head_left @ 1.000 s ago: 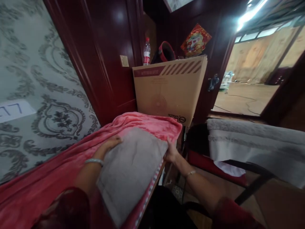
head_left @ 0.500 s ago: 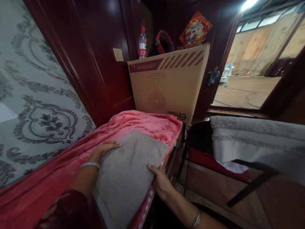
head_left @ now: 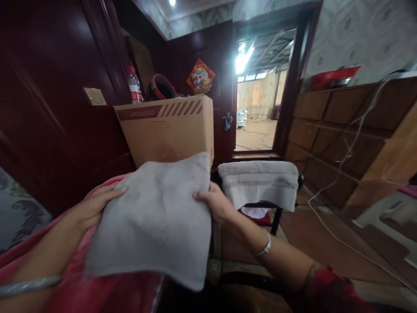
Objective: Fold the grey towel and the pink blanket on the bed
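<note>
A dark red wooden wall fills the far left, and a wooden cabinet wall runs along the right side. Between them an open doorway shows a bright hall far away. A big cardboard box stands at the far left of centre, with a plastic bottle and a red and black object on its top. A pink blanket lies near, at the lower left. A folded grey towel is held up in the middle, above the blanket and in front of the box. A second grey towel hangs over a dark chair just right of centre. The left hand grips the left edge of the folded grey towel; its fingers are together and lie on top of the cloth. The right hand pinches the right edge, thumb on top, other fingers hidden under the cloth. A white cable hangs down from the cabinets to the floor.
</note>
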{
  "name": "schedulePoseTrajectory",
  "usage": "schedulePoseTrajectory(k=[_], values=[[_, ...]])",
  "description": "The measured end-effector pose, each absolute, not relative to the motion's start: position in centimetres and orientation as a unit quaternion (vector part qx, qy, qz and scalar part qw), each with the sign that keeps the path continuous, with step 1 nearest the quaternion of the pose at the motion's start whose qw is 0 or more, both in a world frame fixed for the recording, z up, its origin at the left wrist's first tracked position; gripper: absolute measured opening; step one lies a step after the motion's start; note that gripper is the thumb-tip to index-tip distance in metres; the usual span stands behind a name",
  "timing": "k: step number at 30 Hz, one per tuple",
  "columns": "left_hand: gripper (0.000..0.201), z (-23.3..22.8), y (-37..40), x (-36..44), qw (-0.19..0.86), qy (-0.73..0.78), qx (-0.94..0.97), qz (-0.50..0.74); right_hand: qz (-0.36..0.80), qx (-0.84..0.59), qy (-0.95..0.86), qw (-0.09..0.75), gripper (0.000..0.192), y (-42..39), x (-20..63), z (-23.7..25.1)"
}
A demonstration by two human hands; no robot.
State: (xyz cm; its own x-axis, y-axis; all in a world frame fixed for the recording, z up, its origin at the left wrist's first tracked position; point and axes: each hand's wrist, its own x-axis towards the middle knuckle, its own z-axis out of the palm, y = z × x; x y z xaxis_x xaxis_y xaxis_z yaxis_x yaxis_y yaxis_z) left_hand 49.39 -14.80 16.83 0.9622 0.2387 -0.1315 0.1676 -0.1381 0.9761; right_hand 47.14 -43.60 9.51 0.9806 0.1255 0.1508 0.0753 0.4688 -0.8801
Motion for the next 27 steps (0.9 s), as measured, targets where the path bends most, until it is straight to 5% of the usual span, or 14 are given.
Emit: schedulePoseTrajectory(k=[10,20,27], values=[[0.004,20.2,-37.7,56.5,0.777,-0.087,0.623,-0.02,-0.109,-0.68,-0.009,0.725,0.015,-69.0,50.9,19.0],[0.024,12.7,-48.2,62.0,0.719,-0.087,0.689,-0.034,-0.228,-0.747,0.13,0.611,0.06,-80.5,53.5,9.4],[0.02,12.7,-47.9,63.1,0.701,-0.084,0.708,-0.019,-0.228,-0.76,0.094,0.602,0.054,-80.9,54.0,8.9]])
